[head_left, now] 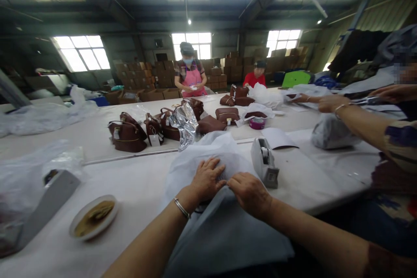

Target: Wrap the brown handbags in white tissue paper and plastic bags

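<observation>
A sheet of thin white wrapping paper point(228, 230) is bunched over a bulky item in front of me and hangs past the table's near edge. Only a small dark bit of that item shows, under my left wrist. My left hand point(208, 178) lies on the paper with its fingers spread. Beside it, my right hand point(249, 193) has its fingers closed, pinching the paper close to my left thumb. A grey tape dispenser point(265, 163) stands just beyond my right hand.
Brown handbags point(127, 132) cluster across the table point(140, 178), with crumpled silver foil point(185, 124) among them. A dish point(93, 217) of brownish stuff and a second tape dispenser point(48, 208) are on the left. A co-worker's arms point(361, 117) reach in from the right.
</observation>
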Demonstrator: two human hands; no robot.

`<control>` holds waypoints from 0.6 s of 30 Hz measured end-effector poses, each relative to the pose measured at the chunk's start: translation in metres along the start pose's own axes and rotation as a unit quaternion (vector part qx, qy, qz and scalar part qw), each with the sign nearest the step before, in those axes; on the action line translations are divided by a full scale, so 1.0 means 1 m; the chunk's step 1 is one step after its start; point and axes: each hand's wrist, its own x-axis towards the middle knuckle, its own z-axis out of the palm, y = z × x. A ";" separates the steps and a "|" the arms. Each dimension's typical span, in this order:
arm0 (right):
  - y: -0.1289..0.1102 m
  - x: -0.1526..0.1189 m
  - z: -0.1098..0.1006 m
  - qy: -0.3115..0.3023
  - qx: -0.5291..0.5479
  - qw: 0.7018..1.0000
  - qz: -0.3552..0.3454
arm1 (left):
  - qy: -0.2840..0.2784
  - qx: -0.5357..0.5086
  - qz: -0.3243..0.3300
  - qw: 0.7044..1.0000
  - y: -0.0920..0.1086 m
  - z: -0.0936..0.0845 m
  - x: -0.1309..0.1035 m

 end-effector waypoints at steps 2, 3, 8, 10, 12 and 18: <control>0.007 0.009 0.005 -0.010 0.019 1.000 -0.006 | -0.003 -0.017 0.001 1.000 -0.003 0.001 0.001; 0.011 0.012 0.008 -0.013 0.033 0.999 -0.006 | -0.003 -0.027 -0.001 1.000 -0.005 0.001 0.002; 0.028 0.018 0.027 -0.026 0.116 0.992 0.039 | 0.021 -0.068 -0.009 0.997 -0.007 0.001 0.005; 0.033 0.017 0.034 -0.022 0.137 0.989 0.059 | 0.022 -0.096 0.006 0.995 -0.008 -0.007 0.004; 0.036 0.014 0.037 -0.016 0.151 0.985 0.079 | 0.013 -0.146 0.022 0.989 -0.009 -0.021 0.001; 0.039 0.012 0.038 -0.016 0.165 0.980 0.105 | -0.056 -0.256 -0.049 0.964 -0.005 -0.082 -0.046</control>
